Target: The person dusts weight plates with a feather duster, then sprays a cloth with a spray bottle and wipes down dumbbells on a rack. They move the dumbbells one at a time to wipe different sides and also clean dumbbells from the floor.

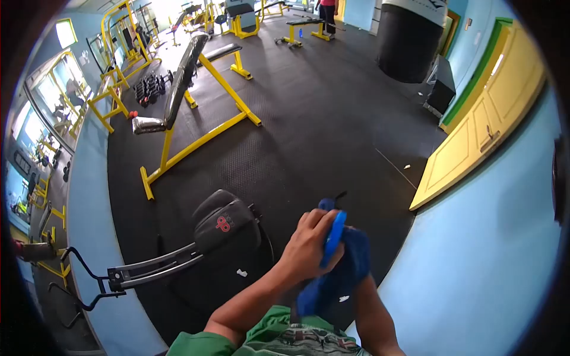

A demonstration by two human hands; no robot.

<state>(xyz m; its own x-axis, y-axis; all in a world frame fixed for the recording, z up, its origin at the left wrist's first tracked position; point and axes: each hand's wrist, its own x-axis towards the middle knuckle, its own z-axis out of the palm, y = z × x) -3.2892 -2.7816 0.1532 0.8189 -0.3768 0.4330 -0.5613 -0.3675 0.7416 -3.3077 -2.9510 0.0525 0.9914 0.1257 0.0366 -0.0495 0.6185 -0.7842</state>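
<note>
The left hand [310,242] closes its grip around a bright blue, narrow object [333,236], with the fingers curled over it. Just beside and behind that lies a bunched navy cloth [357,255], which drapes down in front of the person's green shirt [270,325]; its lower part is blurred. A small black strap [341,194] sticks out above the hand. The right forearm [375,311] rises to the cloth, but the right hand is mostly hidden behind it, so I cannot tell how its grip stands. Both the blue object and the cloth are in the air before the person's body, over the black rubber floor [320,130].

On the floor to the left of the hands stands an ab machine with a black padded seat [225,225] and a curved metal rail [157,265]. Beyond it is an incline bench [184,77] on a yellow frame. A yellow panelled door [466,136] stands open at the right, beside the light blue wall [481,249]. Farther off are a black-and-white punching bag [411,41] and another person [328,13].
</note>
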